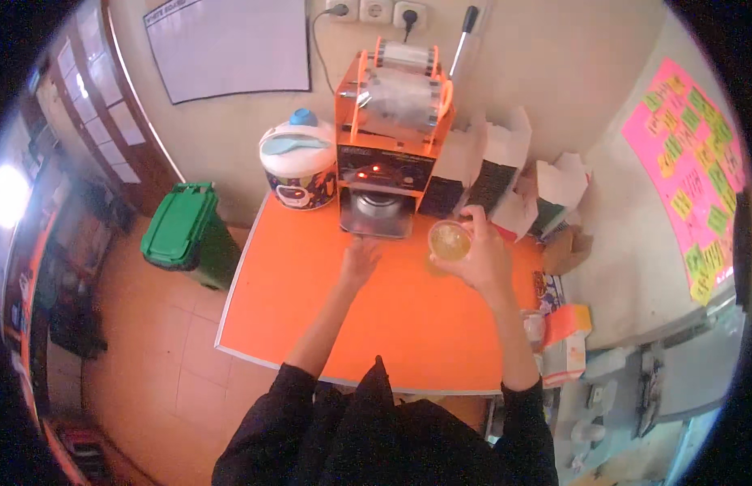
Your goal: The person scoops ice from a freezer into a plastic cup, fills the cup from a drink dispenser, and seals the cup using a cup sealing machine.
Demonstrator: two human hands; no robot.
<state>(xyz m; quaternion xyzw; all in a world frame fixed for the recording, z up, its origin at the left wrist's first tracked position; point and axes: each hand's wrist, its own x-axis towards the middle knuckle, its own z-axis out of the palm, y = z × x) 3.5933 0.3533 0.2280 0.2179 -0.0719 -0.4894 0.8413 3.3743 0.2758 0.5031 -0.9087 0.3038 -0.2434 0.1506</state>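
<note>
My right hand (482, 258) grips a clear plastic cup (450, 241) of yellowish-green drink with pale bits at its top, above the orange tabletop (388, 316). An orange cup sealing machine (385, 161) with rolls of clear film (403, 97) stands at the back of the table, its red lights lit. My left hand (361, 261) is at the front edge of the machine's metal tray (376, 225); its fingers look spread, with nothing seen in them. The machine's lever (464, 39) points up at its right.
A rice cooker (298, 161) with a blue scoop sits left of the machine. Open cartons (503, 146) and a brown paper bag (567, 250) stand at the right, with boxes (564, 343) along the right edge. A green bin (182, 228) stands on the floor.
</note>
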